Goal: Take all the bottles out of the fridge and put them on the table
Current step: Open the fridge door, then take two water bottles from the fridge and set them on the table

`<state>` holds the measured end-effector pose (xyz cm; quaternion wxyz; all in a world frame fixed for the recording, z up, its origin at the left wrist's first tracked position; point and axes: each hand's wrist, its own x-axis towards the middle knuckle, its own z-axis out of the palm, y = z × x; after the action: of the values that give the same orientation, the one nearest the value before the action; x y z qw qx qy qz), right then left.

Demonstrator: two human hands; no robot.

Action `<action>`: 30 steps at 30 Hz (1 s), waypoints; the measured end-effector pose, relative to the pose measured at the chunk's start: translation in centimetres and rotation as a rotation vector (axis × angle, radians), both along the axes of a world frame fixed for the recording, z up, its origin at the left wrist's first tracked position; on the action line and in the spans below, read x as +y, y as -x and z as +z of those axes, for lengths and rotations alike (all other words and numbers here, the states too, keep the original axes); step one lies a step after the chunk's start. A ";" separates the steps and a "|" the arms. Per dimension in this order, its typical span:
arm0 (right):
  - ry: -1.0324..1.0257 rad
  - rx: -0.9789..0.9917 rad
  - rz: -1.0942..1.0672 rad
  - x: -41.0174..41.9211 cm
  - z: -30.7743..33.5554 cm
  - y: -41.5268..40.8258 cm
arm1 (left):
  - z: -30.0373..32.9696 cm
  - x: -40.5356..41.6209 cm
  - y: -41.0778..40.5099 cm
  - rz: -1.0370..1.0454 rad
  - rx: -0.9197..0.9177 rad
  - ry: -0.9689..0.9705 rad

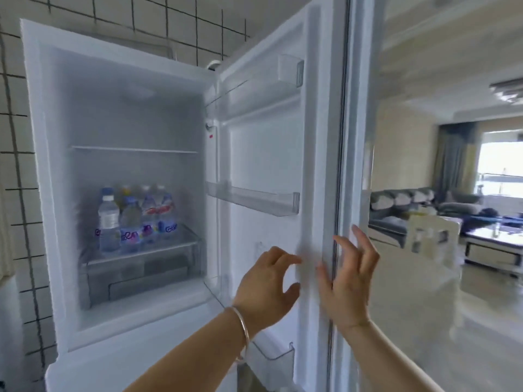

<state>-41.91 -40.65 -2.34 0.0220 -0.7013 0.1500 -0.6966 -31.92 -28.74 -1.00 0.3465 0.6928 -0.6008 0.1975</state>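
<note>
1. The water bottles (pixel 135 219) carried blue and red-and-white labels, but the print was too blurred to read; a small red sticker (pixel 210 136) on the fridge's inner side wall was likewise unreadable.
2. The bottles stood upright in a tight cluster on the lower glass shelf (pixel 158 248) of the fridge (pixel 42 137), towards its left side, with a clear drawer (pixel 135 281) beneath them and a bare upper shelf (pixel 133 149) above.
3. The left hand (pixel 266 287), a thin bangle (pixel 243 329) on its wrist, hovered with fingers and thumb spread, holding nothing, in front of the inner face of the open fridge door (pixel 263 154).
4. The right hand (pixel 348 281) had its fingers splayed wide at the door's outer edge; whether the palm touched the edge could not be told, and it held nothing.
5. Both hands were well to the right of the bottles and nearer the camera, neither grip close to them.
6. The door carried clear bins: one near the top (pixel 288 72), one at mid height (pixel 254 198) and one low down (pixel 274 357), none showing any contents.
7. A white tiled wall (pixel 17 137) with dark grout lay left of and above the fridge.
8. Past the door edge, a living room showed a grey sofa (pixel 410 205), a low coffee table (pixel 492 244), curtains (pixel 455 157) and a bright window (pixel 501 162).
9. Nothing stood between the hands and the bottles inside the open compartment.
</note>
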 end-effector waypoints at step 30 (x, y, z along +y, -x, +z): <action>-0.999 0.252 0.249 -26.6 2.4 0.9 | -0.7 -28.1 -1.7 -0.019 -0.733 -0.143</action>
<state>-42.76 -67.25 0.09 0.4180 -0.6961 0.3805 -0.4427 -30.18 -56.85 -1.73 0.0610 0.5929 -0.7036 0.3868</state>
